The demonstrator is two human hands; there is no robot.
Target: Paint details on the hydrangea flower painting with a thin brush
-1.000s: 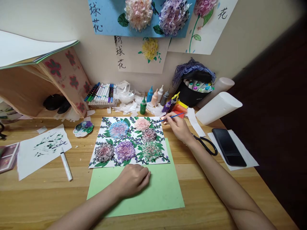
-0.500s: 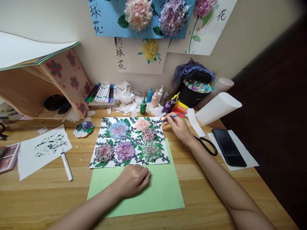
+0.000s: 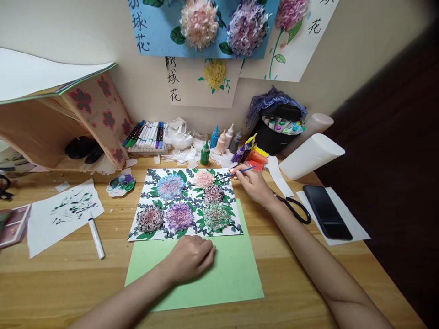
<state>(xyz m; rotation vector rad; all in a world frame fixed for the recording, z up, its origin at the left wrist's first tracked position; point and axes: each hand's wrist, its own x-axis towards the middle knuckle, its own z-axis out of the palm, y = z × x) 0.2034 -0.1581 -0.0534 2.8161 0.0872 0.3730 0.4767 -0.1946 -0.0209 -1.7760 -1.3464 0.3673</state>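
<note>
My right hand [image 3: 253, 183] pinches a thin blue paintbrush [image 3: 244, 170]. Its tip is at the upper right part of a white flower picture [image 3: 142, 196]; whether it touches the paper I cannot tell. Ruffled raised blossoms in blue, pink, black, purple and green cover that picture, among painted leaves and dark sprigs. Curled into a loose fist, my left hand [image 3: 192, 256] rests just below the picture's lower edge, on a sheet of light green paper [image 3: 236, 274] lying partly under the picture. Nothing shows in its fingers.
Left of the picture lie a paint palette [image 3: 120, 184], a paint-marked sheet [image 3: 41, 228] and a white marker [image 3: 96, 237]. Paint bottles [image 3: 205, 154] and paper scraps line the back. Scissors [image 3: 297, 210], a phone [image 3: 327, 212] and a white cylinder [image 3: 312, 157] are at right.
The brush and my right fingers have shifted slightly left and down over the picture's upper right corner. My left hand stays in place. The camera view has tilted a little.
</note>
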